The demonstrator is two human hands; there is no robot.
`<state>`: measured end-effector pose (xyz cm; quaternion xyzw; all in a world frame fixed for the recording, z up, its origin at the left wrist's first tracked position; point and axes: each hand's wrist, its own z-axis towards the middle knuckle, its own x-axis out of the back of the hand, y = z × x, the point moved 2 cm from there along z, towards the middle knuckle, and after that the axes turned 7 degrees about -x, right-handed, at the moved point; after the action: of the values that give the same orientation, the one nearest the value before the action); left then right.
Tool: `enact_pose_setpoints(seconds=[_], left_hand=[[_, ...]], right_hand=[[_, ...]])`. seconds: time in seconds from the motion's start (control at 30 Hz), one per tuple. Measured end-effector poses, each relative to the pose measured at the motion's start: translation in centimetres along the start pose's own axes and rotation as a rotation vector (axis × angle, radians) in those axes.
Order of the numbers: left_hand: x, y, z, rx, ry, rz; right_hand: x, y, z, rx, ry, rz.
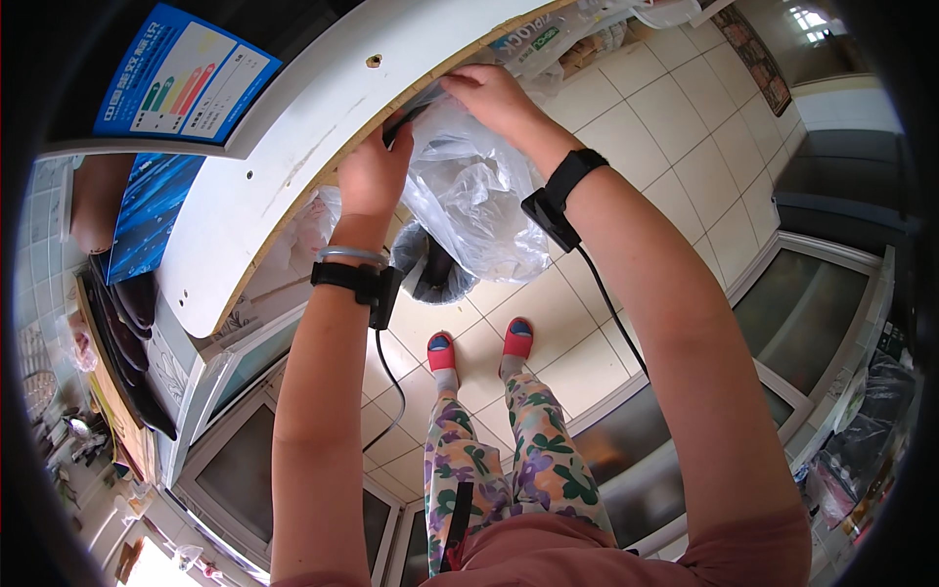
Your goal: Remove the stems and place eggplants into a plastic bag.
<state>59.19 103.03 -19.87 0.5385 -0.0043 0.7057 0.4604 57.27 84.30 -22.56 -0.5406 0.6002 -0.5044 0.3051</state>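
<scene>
Both my arms reach up to the edge of a white board [293, 147] above the floor. My left hand [374, 174] grips a dark edge tucked under that board, next to the top of a clear plastic bag [474, 201]. My right hand [494, 98] pinches the bag's upper rim against the board's edge. The bag hangs down between my hands, crumpled, with something dark showing through it. Each wrist wears a black band with a small black box and a cable.
A black-lined bin [430, 269] stands on the beige tiled floor [675, 137] below the bag. My feet in red slippers [479, 344] are just in front of it. Glass-fronted white cabinets [812, 313] run along both sides. A blue label [181, 73] is stuck at upper left.
</scene>
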Motion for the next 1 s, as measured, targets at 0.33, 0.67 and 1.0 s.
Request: enact_pose_setpoints(seconds=[0.33,0.67,1.0], left_hand=[[-0.2,1.0,0.4,-0.112,-0.012,0.223],[-0.1,0.7,0.3,-0.114,0.019,0.295],[-0.2,0.2,0.2,-0.19,0.075,0.325]], right_hand=[[-0.8,0.2,0.0,0.229,0.068,-0.11],[-1.1,-1.2,-1.3,0.278,0.15,-0.247],[-0.8,-0.2,-0.6,0.166,-0.015,-0.163]])
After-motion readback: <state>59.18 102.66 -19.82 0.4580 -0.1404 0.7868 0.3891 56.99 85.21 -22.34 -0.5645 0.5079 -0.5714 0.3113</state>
